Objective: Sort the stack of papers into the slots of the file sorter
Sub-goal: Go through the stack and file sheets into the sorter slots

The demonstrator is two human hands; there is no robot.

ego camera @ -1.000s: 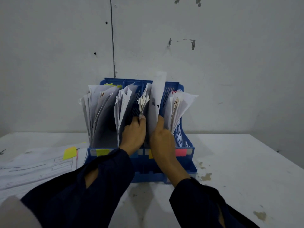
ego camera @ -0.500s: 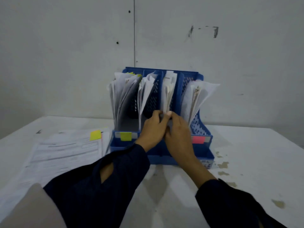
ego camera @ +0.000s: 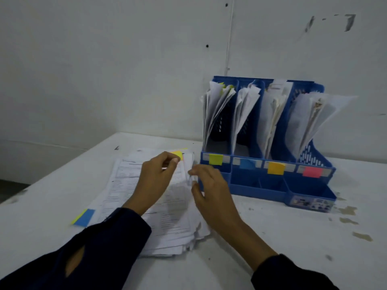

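Note:
A stack of printed papers [ego camera: 167, 216] lies on the white table, left of the blue file sorter [ego camera: 247, 183]. The sorter's slots all hold upright sheets. Their front labels are yellow-green [ego camera: 215, 159], blue [ego camera: 247, 164], orange [ego camera: 276, 168] and pink [ego camera: 312, 172]. My left hand [ego camera: 156, 178] is over the stack's far end, its thumb and forefinger pinching the top sheet beside a yellow tab [ego camera: 177, 154]. My right hand [ego camera: 209, 185] pinches the same sheet's right edge between thumb and forefinger. The image is blurred here.
A blue and yellow tab [ego camera: 83, 217] sticks out from the stack's left side. The table [ego camera: 293, 237] has brown stains at the right, and its left edge drops off near the wall corner. The sorter stands against the white wall.
Both hands left the sorter's third slot and moved left and down to the paper stack. The view swung left, so the sorter now sits at the right.

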